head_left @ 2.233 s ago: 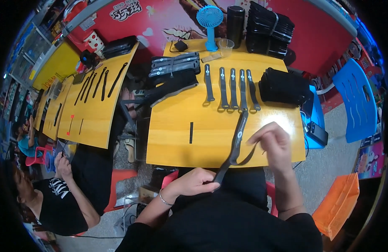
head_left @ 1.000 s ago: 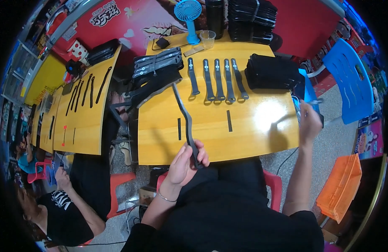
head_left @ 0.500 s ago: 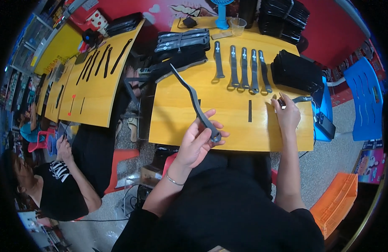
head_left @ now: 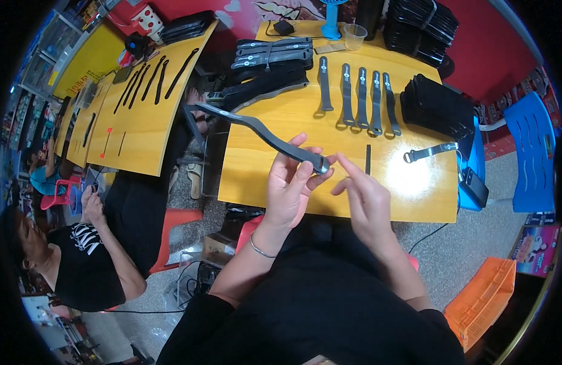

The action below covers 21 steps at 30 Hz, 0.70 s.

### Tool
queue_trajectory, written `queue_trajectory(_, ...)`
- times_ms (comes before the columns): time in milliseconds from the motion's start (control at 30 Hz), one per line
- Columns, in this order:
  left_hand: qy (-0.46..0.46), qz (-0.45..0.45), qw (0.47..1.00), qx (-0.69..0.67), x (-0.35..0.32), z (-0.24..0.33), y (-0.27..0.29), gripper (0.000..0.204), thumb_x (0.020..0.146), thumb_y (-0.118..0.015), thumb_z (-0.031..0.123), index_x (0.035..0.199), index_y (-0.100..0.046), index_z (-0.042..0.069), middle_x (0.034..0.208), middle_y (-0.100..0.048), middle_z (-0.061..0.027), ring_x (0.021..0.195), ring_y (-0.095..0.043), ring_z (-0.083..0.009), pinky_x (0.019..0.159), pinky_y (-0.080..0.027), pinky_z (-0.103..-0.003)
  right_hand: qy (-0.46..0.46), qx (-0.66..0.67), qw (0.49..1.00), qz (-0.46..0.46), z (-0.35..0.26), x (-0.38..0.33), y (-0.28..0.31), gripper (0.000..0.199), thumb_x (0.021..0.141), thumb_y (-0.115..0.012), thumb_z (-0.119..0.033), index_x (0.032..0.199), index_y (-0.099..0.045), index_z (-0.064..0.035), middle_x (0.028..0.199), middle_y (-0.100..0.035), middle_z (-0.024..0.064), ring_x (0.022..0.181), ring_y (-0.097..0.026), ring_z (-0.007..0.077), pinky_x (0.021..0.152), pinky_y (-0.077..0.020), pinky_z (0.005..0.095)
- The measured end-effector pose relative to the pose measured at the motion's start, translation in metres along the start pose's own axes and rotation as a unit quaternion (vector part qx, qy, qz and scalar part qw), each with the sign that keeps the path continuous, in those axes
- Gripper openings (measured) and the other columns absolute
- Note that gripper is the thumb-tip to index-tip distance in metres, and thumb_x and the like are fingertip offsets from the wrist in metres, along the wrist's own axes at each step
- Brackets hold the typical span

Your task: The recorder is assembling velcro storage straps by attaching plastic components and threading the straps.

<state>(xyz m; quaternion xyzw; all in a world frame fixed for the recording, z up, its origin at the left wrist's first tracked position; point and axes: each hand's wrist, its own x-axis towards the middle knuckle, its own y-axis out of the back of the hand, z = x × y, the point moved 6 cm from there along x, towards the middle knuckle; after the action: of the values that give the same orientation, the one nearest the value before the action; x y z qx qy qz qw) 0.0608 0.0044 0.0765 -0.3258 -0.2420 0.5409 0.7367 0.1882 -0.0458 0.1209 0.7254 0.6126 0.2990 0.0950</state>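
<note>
A yellow wooden tabletop [head_left: 263, 164] fills the middle of the view, with a blue chair [head_left: 530, 155] to its right and an orange crate [head_left: 483, 298] on the floor nearer the person. At the tabletop's far right corner sits a tied black bundle [head_left: 421, 27]; a black pile [head_left: 436, 106] lies nearer, at the right edge. Tied straps [head_left: 272, 53] lie at the far left. A long grey strap [head_left: 256, 129] is up over the near part of the tabletop, its free end reaching past the left edge. The left hand [head_left: 293, 185] has its fingers and thumb closed on it near the ringed end. The right hand [head_left: 369, 204] is close to that end, fingers loosely spread, nothing seen in them; whether a fingertip touches is unclear. Five shorter straps [head_left: 362, 97] lie side by side beyond, a loose strap [head_left: 433, 152] to the right. A clear cup [head_left: 354, 36] stands behind, and a thin dark strip [head_left: 368, 159] lies beyond the right hand.
</note>
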Motion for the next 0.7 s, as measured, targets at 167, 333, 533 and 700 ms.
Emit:
queue_trajectory(167, -0.033, 0.019, 0.998, 0.053, -0.001, 0.008, 0.003, 0.042, 0.09, -0.052, 0.006, 0.129, -0.036, 0.005, 0.112, -0.053, -0.0127, 0.107, -0.056, -0.0304, 0.086, -0.052, -0.037, 0.028, -0.003, 1.0, -0.002, -0.012, 0.002, -0.017, 0.044, 0.08, -0.055, 0.003, 0.122, -0.052, -0.0089, 0.077, -0.065, 0.0089, 0.067, -0.061, 0.0251, 0.06, -0.0477, 0.0341)
queue_trajectory(333, -0.061, 0.019, 0.995, 0.077, -0.002, 0.012, 0.003, 0.042, 0.09, -0.051, 0.007, 0.129, -0.035, 0.005, 0.114, -0.053, -0.0135, 0.107, -0.056, -0.0324, 0.085, -0.052, -0.038, 0.049, -0.032, 0.998, 0.006, -0.013, 0.002, -0.02, 0.045, 0.079, -0.058, 0.002, 0.121, -0.053, -0.0111, 0.076, -0.065, 0.0098, 0.064, -0.062, 0.024, 0.057, -0.0477, 0.0332)
queue_trajectory(533, -0.063, 0.048, 0.995, 0.053, -0.003, 0.013, 0.004, 0.04, 0.088, -0.054, 0.001, 0.125, -0.04, 0.003, 0.109, -0.055, -0.0128, 0.103, -0.058, -0.0298, 0.084, -0.053, -0.038, 0.038, -0.034, 0.999, -0.012, -0.013, 0.001, -0.02, 0.043, 0.079, -0.055, 0.007, 0.119, -0.055, -0.0077, 0.087, -0.064, 0.0135, 0.071, -0.064, 0.0237, 0.061, -0.0496, 0.0309)
queue_trajectory(700, -0.072, 0.052, 0.995, 0.043, -0.003, 0.011, 0.005, 0.037, 0.087, -0.054, 0.0, 0.123, -0.042, 0.003, 0.108, -0.055, -0.0128, 0.103, -0.059, -0.0298, 0.084, -0.053, -0.038, 0.031, -0.013, 0.999, -0.019, -0.01, 0.001, -0.022, 0.04, 0.08, -0.052, 0.011, 0.117, -0.056, -0.0033, 0.1, -0.064, 0.0163, 0.079, -0.067, 0.0232, 0.066, -0.0515, 0.029)
